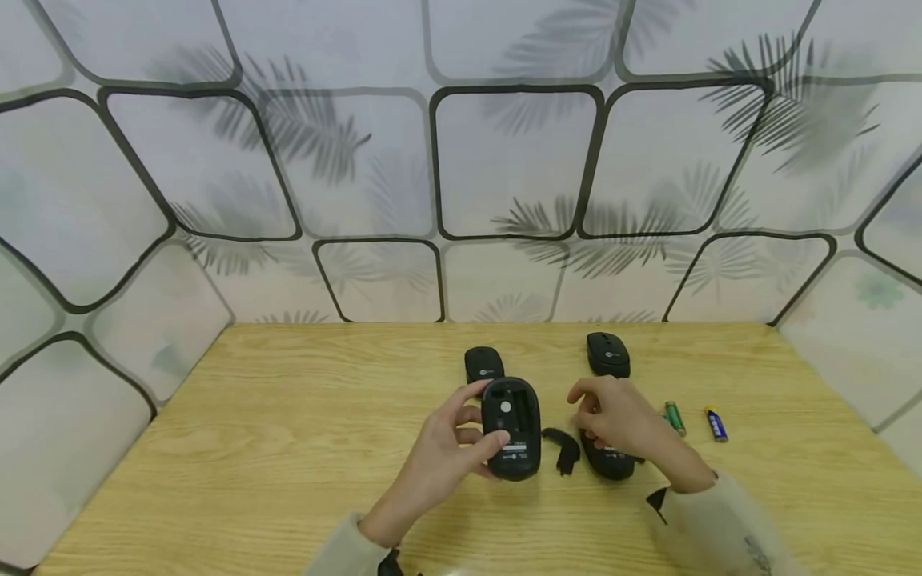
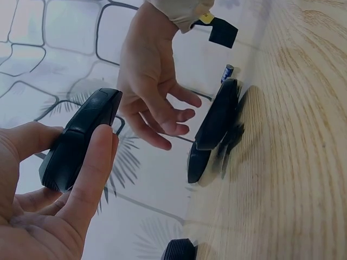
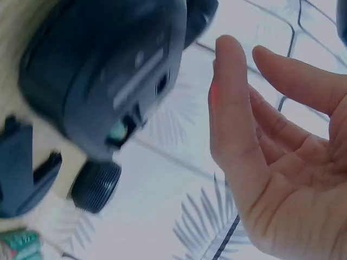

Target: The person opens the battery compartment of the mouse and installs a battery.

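Note:
My left hand [image 1: 450, 440] holds up a black computer mouse [image 1: 513, 460], its underside with an uncovered battery slot turned toward the head view. Thumb and fingers grip its edges, as the left wrist view of the raised mouse [image 2: 81, 138] shows. My right hand [image 1: 612, 412] hovers with loosely bent fingers over a second black mouse [image 1: 611, 464], which lies upside down on the table. Nothing is between the fingers of the right hand [image 3: 287, 146] in the right wrist view, and a red glow falls on one finger. A black battery cover [image 1: 569, 452] lies between the two mice.
Two more black mice stand upright farther back, one mouse [image 1: 484, 362] behind the left hand and another mouse [image 1: 608, 354] behind the right. A green battery [image 1: 675, 418] and a blue battery [image 1: 716, 424] lie on the wooden table [image 1: 324, 416] at the right. A patterned wall [image 1: 504, 160] rises behind.

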A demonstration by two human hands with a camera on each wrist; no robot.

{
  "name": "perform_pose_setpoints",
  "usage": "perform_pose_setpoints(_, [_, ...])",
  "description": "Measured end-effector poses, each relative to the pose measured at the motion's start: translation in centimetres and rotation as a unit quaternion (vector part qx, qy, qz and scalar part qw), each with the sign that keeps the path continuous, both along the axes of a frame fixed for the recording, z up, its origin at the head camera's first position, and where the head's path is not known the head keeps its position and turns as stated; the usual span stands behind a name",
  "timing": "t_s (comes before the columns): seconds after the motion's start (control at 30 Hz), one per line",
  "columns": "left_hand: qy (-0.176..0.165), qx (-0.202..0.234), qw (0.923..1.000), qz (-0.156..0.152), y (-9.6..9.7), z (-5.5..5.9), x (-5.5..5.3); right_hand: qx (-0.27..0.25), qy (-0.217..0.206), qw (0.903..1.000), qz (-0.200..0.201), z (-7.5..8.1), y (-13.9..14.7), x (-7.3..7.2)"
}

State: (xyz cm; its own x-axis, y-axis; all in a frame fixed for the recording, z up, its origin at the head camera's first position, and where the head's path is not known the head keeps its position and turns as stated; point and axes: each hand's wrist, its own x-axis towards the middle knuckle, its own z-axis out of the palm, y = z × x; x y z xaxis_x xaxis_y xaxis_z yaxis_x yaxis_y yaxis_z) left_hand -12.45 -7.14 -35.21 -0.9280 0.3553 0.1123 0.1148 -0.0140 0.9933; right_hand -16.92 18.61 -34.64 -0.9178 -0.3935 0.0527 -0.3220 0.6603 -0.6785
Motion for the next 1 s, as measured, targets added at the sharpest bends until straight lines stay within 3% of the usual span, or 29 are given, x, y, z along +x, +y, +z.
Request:
perform_pose_setpoints(0.37, [0.004,-0.003,1.0000,-0.002,-0.1,0.1,0.0,-0.022,-0.048,0.9956,-0.078,0.8,4.8,-1.1])
perform_pose_setpoints(1.0, [-0.004,0.005,1.0000,0.001,-0.2,0.1,-0.1,-0.005,-0.066,0.9905,-0.120,0.3,10.0,-2.0])
